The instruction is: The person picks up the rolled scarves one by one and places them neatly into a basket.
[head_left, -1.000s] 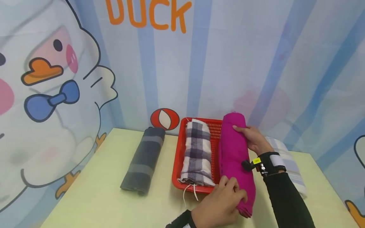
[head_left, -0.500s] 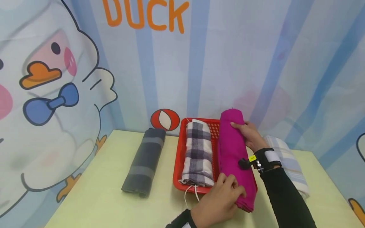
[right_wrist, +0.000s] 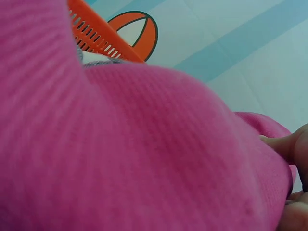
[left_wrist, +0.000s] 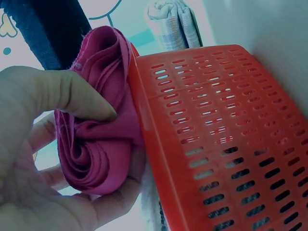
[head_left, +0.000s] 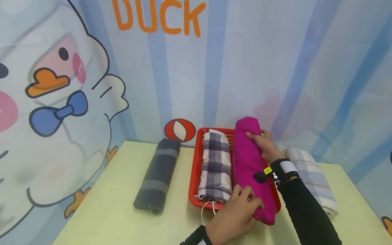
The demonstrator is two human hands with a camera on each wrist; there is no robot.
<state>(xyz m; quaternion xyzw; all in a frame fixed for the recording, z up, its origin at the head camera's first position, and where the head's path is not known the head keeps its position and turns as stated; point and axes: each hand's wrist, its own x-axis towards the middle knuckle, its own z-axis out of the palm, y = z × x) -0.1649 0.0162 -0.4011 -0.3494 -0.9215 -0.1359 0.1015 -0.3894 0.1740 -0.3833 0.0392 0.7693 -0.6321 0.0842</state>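
Note:
A rolled magenta cloth (head_left: 249, 160) lies lengthwise over the right half of a red plastic basket (head_left: 193, 177), its near end sticking out past the front rim. My left hand (head_left: 234, 216) pinches that near end; in the left wrist view the thumb presses into the spiral of the rolled cloth (left_wrist: 103, 149), close beside the basket wall (left_wrist: 192, 115). Higher up, my right hand (head_left: 266, 144) grips the far part of the roll from its right side, thumb on top. A rolled checked cloth (head_left: 215, 166) with white strings rests in the basket's left half.
Left of the basket, a dark grey striped roll (head_left: 159, 177) lies on the pale yellow table (head_left: 101, 204). A folded light plaid cloth (head_left: 315, 183) lies to the right, partly behind the right forearm. A printed curtain wall (head_left: 183, 75) stands behind.
Both hands have shifted the magenta roll slightly left and away from me, lowering it over the basket's right half. The basket's right front corner now shows beside it.

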